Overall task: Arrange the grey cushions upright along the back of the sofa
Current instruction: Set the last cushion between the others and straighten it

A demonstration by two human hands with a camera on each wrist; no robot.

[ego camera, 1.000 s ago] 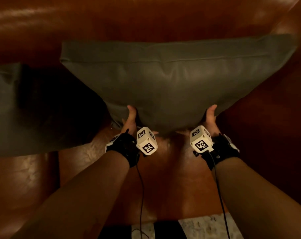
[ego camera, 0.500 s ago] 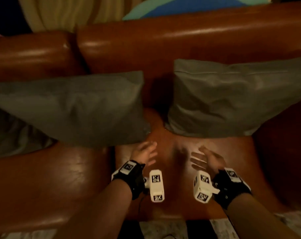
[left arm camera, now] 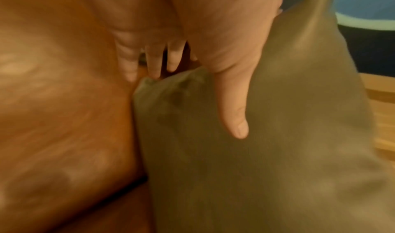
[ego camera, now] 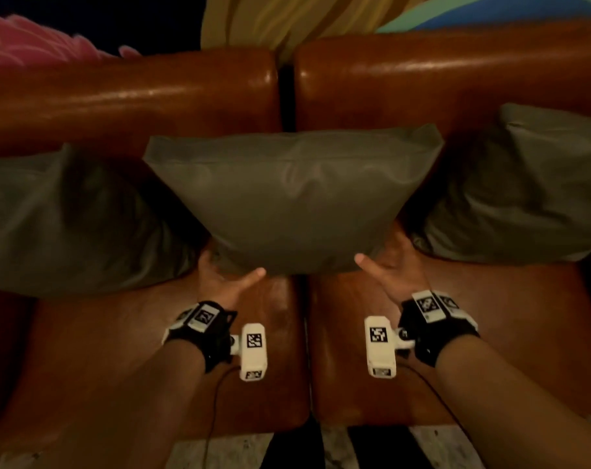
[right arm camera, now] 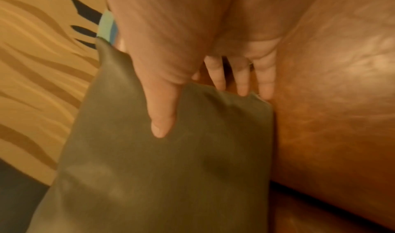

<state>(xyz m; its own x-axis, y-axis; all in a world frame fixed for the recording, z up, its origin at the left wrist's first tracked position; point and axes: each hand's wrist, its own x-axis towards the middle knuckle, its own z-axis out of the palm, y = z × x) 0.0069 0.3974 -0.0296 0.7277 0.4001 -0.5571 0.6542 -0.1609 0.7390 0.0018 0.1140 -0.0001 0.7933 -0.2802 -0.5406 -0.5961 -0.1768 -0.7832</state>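
Three grey cushions stand along the back of the brown leather sofa (ego camera: pixel 135 96). The middle cushion (ego camera: pixel 287 198) is upright, its long axis running left to right across the seam between the two backrest sections, top edge toward the backrest and its narrower bottom edge down on the seat. The left cushion (ego camera: pixel 67 218) leans against the left backrest section, partly in shadow, and the right cushion (ego camera: pixel 524 191) leans against the right section; each sits just beside the middle one.

Both forearms reach forward from the near edge of the seat, palms turned inward toward each other. The left hand (ego camera: pixel 223 279) is at the middle cushion's lower left corner, thumb stretched out along the front face and fingers (left arm camera: pixel 153 62) straight, slipped between the cushion and the leather. The right hand (ego camera: pixel 394 272) mirrors it at the lower right corner, thumb extended across the front of the cushion, fingers (right arm camera: pixel 241 77) straight down behind the fabric edge against the seat. Neither hand curls round the cushion; both are spread wide and only touch it. Both wrist views are blurred.
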